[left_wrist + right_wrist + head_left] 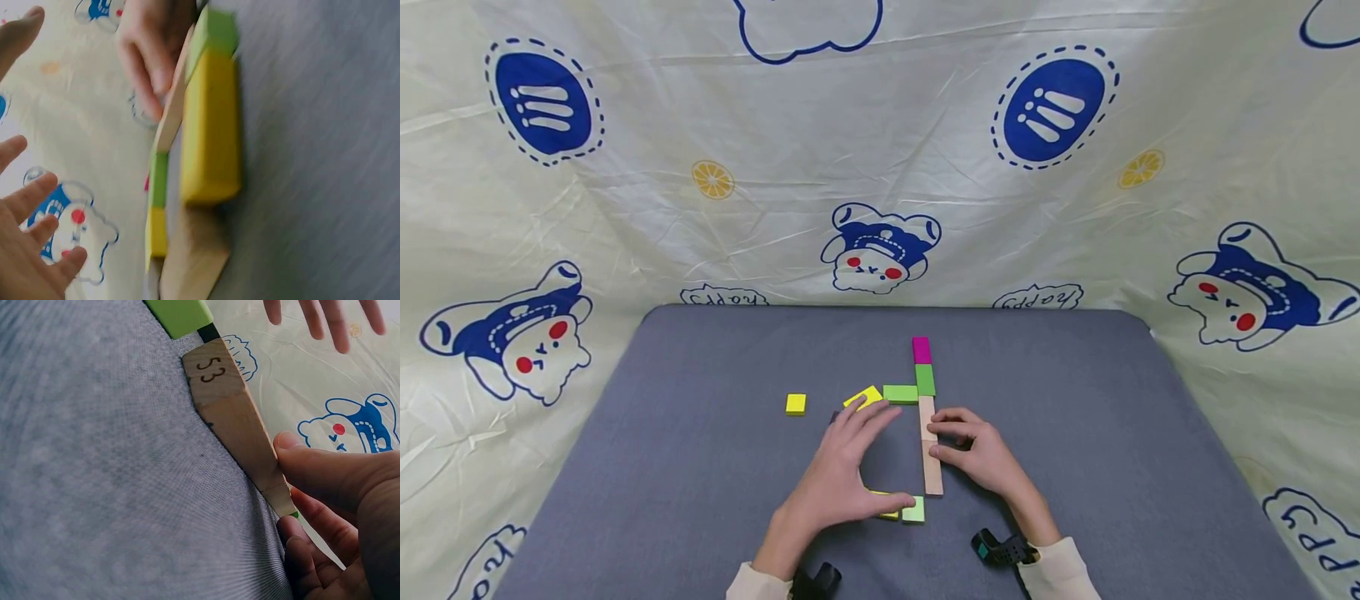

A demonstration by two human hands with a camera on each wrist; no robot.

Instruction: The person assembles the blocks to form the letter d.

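Two plain wooden blocks lie end to end, a far one [928, 407] and a near one [932, 475]. My right hand [988, 457] is at their right side, thumb and fingertips touching them; in the right wrist view the near block bears the number 53. My left hand [835, 477] hovers with fingers spread and holds nothing. Its thumb overlaps a pale green block [914, 512] and a yellow block [211, 131] at the near side. Past its fingertips are another yellow block [871, 392] and a green block [900, 395]. The left hand partly hides the blocks beneath it.
A green block [925, 381] and a magenta block [921, 350] continue the wooden row away from me. Left of the hands sits a lone yellow block [796, 405]. The grey tabletop [1060, 375] meets a printed curtain [955, 125] behind.
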